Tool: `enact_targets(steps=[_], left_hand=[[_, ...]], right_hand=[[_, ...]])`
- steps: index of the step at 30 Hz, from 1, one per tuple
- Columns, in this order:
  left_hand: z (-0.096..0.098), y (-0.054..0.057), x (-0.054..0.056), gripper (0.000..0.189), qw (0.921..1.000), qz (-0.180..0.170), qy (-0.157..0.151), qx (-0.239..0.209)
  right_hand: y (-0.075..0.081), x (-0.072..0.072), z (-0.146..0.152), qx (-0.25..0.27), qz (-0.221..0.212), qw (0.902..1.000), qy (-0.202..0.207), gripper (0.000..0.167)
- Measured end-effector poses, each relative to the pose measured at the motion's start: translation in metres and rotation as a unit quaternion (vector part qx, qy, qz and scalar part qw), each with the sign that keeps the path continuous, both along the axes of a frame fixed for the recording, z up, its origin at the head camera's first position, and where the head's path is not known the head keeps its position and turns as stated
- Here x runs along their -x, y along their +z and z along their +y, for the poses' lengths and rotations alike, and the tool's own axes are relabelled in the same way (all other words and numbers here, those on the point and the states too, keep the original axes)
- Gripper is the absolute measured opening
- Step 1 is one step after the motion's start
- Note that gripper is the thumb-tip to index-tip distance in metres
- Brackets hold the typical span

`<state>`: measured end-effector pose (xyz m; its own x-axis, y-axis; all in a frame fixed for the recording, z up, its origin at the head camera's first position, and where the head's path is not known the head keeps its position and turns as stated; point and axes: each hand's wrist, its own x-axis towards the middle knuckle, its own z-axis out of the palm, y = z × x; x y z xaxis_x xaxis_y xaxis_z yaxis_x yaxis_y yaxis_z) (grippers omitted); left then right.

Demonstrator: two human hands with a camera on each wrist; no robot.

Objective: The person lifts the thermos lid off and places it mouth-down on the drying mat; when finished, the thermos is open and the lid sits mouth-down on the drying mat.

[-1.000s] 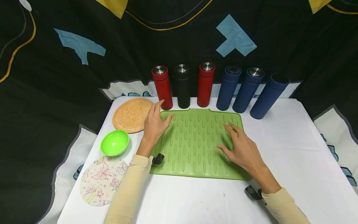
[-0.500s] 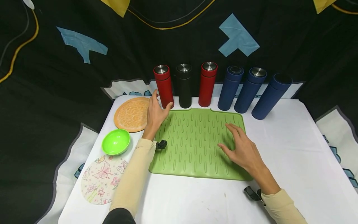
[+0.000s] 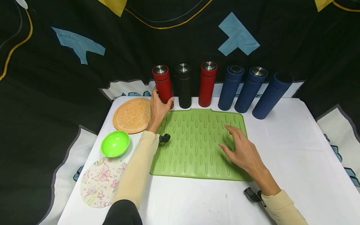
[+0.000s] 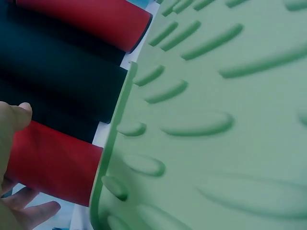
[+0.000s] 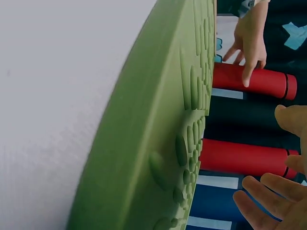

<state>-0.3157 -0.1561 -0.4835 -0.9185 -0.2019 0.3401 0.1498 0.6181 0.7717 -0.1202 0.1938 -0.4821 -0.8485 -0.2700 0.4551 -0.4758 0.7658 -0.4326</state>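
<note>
My left hand is at the lower part of the leftmost red bottle, which stands upright with a steel-topped lid. Its thumb lies along one side and the fingers reach past the other; in the left wrist view those fingers look spread, and whether they press the bottle cannot be made out. Over the right part of the green ridged mat hovers my right hand, fingers apart and holding nothing. A black bottle stands just right of the left hand's bottle.
Another red bottle and blue bottles line the table's back. On the left lie a round orange-brown board, a green bowl and a butterfly-print round mat.
My left hand has moved away from me, off the green mat's corner, up to the leftmost red bottle. The right hand has stayed nearly still. No bottle has moved on the table.
</note>
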Motion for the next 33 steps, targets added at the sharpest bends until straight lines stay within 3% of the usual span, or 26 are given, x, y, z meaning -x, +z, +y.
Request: enact_targets(steps=[9, 21, 27, 33], left_hand=[[-0.004, 0.008, 0.009, 0.086, 1.0000, 0.000, -0.001, -0.007], [-0.009, 0.019, 0.000, 0.086, 0.9997, 0.020, -0.016, 0.000], [-0.006, 0.030, -0.016, 0.086, 0.9977, 0.055, -0.041, -0.001], [0.004, 0.035, -0.050, 0.087, 0.9932, 0.091, -0.072, -0.004]], right_hand=[[-0.001, 0.000, -0.001, 0.004, -0.003, 1.0000, -0.002, 0.082], [-0.002, 0.001, -0.003, 0.003, 0.010, 0.9999, 0.005, 0.081], [0.001, -0.001, -0.003, 0.002, 0.012, 0.9999, 0.006, 0.081], [0.007, -0.002, -0.004, 0.004, 0.025, 0.9996, 0.013, 0.080]])
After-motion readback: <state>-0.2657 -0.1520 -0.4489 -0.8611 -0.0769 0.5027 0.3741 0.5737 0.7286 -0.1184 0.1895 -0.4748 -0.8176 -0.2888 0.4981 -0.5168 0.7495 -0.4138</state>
